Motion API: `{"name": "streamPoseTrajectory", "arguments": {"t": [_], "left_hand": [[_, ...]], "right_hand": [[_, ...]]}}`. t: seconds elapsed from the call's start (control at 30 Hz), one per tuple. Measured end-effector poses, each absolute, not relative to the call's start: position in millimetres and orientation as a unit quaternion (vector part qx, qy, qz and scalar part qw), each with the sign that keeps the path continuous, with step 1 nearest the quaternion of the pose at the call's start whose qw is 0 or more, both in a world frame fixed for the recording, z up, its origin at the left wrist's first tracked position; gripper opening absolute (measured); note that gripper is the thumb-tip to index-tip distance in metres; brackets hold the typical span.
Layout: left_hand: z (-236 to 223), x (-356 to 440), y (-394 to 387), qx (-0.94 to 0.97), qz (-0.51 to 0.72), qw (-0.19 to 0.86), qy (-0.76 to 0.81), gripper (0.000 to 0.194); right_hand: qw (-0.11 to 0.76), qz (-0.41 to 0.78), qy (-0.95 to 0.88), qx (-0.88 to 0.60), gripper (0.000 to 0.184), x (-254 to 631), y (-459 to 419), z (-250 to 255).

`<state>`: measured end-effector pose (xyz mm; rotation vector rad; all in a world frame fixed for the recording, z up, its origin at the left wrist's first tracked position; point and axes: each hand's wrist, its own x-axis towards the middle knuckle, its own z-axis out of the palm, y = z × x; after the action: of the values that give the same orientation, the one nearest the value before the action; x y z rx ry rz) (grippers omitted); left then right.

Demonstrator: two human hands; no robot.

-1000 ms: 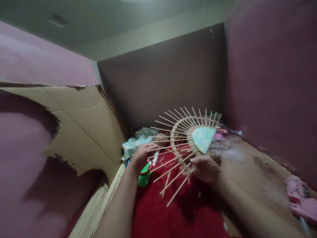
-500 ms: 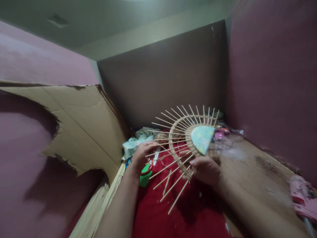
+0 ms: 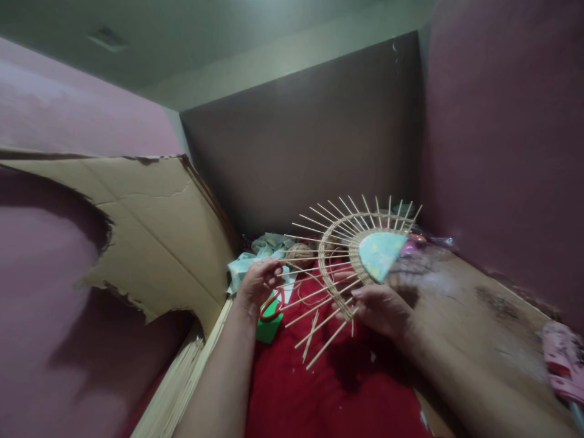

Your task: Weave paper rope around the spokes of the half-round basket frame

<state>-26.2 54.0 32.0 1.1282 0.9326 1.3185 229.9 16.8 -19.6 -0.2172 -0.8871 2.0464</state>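
My right hand grips a half-round woven fan by its lower edge, thumb on top and fingers underneath. Thin sticks radiate outward from it, crossed by a woven inner band and a separate outer band of twine. A pale blue-green patterned cloth covers its centre. At the left ends of the sticks, my left hand is closed in a pinch on a thin strand of twine that leads towards the outer band. Its fingertips partly hide the strand.
Red cloth lies below, with red-handled scissors, a green piece and loose sticks. Behind are a twine ball and crumpled fabric. Torn cardboard stands left; a pink glue gun lies right.
The fan and my right hand have shifted slightly to the right. My left hand has drawn back a little to the left, away from the outer band.
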Motion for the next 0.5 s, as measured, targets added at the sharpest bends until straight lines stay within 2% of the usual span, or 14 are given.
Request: {"name": "streamPoseTrajectory", "arguments": {"t": [0.37,0.5], "left_hand": [[33.5,-31.5,51.2,0.481,0.566,0.549,0.382,0.022],[34.7,-30.1,50.4,0.480,0.583,0.531,0.384,0.021]], "right_hand": [[0.453,0.817,-0.341,-0.099,0.056,228.6,18.0,-18.7],[0.451,0.819,-0.336,-0.110,0.051,228.7,16.7,-17.8]]}}
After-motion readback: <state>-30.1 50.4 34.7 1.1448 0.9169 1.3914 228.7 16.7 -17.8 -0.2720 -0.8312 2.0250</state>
